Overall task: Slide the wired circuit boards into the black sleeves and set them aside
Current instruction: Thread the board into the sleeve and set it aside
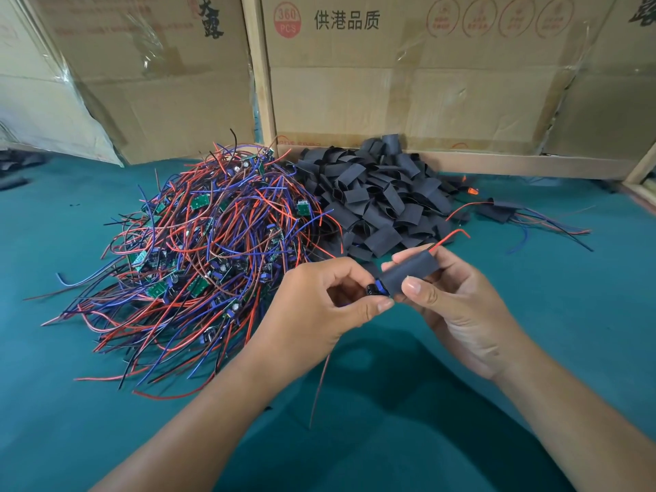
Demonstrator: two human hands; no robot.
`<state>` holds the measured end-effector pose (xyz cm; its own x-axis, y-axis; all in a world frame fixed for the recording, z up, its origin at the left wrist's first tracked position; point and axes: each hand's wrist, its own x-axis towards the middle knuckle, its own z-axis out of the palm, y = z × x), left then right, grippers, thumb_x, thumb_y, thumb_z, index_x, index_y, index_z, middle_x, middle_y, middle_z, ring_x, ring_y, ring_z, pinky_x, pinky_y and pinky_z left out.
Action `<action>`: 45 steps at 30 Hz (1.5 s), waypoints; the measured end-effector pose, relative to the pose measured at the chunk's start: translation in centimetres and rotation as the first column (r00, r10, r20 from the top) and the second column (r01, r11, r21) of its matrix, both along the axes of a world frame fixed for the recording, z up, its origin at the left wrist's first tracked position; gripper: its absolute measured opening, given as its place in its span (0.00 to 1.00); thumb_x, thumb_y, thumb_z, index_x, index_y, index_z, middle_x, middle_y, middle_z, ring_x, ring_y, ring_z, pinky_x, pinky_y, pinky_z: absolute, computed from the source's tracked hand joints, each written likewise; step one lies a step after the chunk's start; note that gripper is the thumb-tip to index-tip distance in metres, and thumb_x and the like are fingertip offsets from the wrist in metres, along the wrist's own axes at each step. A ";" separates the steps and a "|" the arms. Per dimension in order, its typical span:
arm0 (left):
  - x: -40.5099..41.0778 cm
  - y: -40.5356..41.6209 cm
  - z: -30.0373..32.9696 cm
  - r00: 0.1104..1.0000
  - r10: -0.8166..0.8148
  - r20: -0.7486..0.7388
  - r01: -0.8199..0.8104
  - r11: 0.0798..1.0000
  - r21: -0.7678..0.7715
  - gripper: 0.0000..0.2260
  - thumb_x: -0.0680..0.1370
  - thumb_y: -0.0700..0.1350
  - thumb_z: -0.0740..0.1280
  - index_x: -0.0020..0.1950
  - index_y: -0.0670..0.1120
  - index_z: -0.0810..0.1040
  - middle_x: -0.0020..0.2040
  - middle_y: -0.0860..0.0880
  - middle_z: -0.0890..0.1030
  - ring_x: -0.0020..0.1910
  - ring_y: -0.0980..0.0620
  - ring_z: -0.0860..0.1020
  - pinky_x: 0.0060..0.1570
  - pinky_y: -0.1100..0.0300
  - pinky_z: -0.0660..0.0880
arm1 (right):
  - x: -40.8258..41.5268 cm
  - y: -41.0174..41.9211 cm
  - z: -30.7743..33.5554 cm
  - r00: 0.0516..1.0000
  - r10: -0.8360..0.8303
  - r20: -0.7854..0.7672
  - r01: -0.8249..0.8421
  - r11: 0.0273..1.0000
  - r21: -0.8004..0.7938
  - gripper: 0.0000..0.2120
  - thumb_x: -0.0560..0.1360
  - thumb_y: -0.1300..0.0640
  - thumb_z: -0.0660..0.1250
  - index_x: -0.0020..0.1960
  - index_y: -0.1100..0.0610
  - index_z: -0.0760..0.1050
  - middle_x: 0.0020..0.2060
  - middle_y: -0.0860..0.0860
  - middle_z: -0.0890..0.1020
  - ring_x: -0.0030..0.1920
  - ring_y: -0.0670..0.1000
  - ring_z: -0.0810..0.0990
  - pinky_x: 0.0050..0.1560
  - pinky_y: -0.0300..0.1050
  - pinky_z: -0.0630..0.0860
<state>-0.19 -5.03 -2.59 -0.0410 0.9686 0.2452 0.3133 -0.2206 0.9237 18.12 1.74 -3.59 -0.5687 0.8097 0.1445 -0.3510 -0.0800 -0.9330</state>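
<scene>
My right hand [458,307] pinches a black sleeve [411,273] between thumb and fingers. My left hand [319,307] grips the end of a wired circuit board [377,290], whose dark capacitor and blue part show at the sleeve's left mouth. The rest of the board is hidden inside the sleeve. Red and black wire ends [449,239] stick out of the sleeve's right end, and a red wire [321,381] hangs below my left hand. A big tangle of wired boards [202,250] lies to the left, and a heap of black sleeves [376,197] lies behind my hands.
Sleeved boards [504,211] with trailing wires lie on the teal table cover [426,403] at the right. Cardboard boxes [408,83] wall off the back. More black sleeves [14,172] sit at the far left edge.
</scene>
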 end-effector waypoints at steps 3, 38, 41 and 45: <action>0.0 0.0 -0.1 0.999 0.009 -0.041 -0.008 1.000 0.016 0.07 0.72 0.49 0.78 0.41 0.50 0.81 0.36 0.44 0.81 0.33 0.51 0.74 0.37 0.45 0.74 | 0.0 0.0 0.0 0.999 -0.007 0.039 0.006 0.999 0.040 0.23 0.61 0.46 0.83 0.52 0.51 0.82 0.52 0.56 0.84 0.52 0.51 0.82 0.55 0.40 0.77; 0.3 0.0 0.2 0.977 -0.004 0.213 0.021 0.997 -0.075 0.08 0.76 0.32 0.72 0.48 0.41 0.74 0.37 0.42 0.83 0.31 0.49 0.80 0.36 0.61 0.78 | -0.5 0.2 -0.9 0.999 0.048 -0.013 -0.049 0.994 -0.097 0.14 0.67 0.57 0.75 0.52 0.56 0.83 0.50 0.57 0.84 0.43 0.49 0.82 0.50 0.40 0.79; 0.2 -0.1 0.0 0.984 -0.004 0.177 0.020 0.996 -0.088 0.06 0.76 0.35 0.72 0.47 0.41 0.75 0.38 0.41 0.83 0.31 0.49 0.80 0.37 0.59 0.79 | -0.2 0.6 -0.9 1.000 0.014 0.006 -0.013 0.992 -0.128 0.16 0.68 0.58 0.75 0.55 0.58 0.82 0.53 0.58 0.83 0.47 0.50 0.82 0.50 0.40 0.79; 0.2 0.0 -0.2 0.993 -0.007 0.120 0.020 0.994 -0.105 0.03 0.78 0.36 0.70 0.45 0.40 0.78 0.37 0.44 0.84 0.31 0.50 0.80 0.36 0.61 0.78 | -0.2 0.8 -0.9 1.000 -0.008 0.027 0.013 0.987 -0.157 0.15 0.73 0.62 0.69 0.60 0.61 0.78 0.56 0.61 0.83 0.49 0.52 0.83 0.49 0.40 0.80</action>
<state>0.04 -5.02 -2.80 -0.0505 0.9895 0.1356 0.1970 -0.1232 0.9726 17.94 2.52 -4.46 -0.5620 0.8271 -0.0004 -0.3278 -0.2232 -0.9180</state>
